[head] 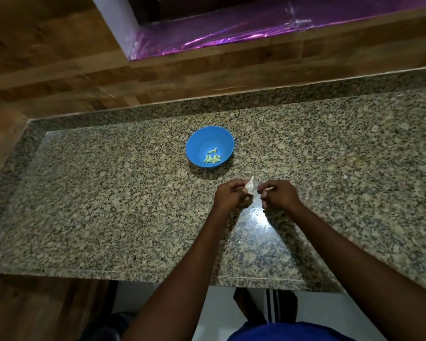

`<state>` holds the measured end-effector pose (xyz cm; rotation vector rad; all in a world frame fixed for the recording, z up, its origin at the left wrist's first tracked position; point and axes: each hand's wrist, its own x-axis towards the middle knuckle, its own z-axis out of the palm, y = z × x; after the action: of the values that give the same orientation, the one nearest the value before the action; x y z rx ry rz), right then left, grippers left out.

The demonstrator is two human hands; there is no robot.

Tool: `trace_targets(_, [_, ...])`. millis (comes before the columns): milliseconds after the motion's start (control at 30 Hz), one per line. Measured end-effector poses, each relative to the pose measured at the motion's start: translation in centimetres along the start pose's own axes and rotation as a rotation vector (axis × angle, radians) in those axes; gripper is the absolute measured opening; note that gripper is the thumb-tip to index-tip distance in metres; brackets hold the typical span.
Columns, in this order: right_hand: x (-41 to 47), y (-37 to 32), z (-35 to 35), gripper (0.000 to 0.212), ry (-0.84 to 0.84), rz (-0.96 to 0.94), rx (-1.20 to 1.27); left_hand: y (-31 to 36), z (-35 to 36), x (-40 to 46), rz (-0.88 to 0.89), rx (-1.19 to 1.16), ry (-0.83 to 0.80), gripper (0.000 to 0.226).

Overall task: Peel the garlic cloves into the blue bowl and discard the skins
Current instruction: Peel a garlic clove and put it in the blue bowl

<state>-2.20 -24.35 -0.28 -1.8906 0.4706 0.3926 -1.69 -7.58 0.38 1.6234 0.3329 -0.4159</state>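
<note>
While both hands work just above granite countertop point(108, 193), left hand point(231, 195) pinches garlic clove point(250, 188), papery skin tip pointing up. Right hand point(278, 194) fingertips closed on something small at clove's side, likely skin; too small to confirm. Blue bowl point(202, 139) with peeled cloves point(212, 156) lies straight ahead, slightly left; left hand nearer.

A home kitchen is being shown: a speckled granite desk point(108, 193) is being backed by wood-look wall panelling point(47, 57), with pale floor tiles point(219, 308) seen below the desk.
</note>
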Motion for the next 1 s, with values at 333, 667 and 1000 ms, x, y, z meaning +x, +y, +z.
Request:
trace_targets(333, [0.6, -0.4, 3.5, 0.020, 0.091, -0.398, -0.609, -1.5, -3.8, 0.8, 0.031, 0.148, 0.256, 0.028])
trace_targets(667, [1.3, 0.0, 1.9, 0.007, 0.074, -0.180, -0.232, -1.2, -2.0, -0.1, 0.426, 0.726, 0.329, 0.030])
trace_targets(1000, [-1.1, 3.2, -3.5, 0.016, 0.236, -0.157, -0.102, -4.7, 4.3, -2.4, 0.647, 1.151, 0.019, 0.033])
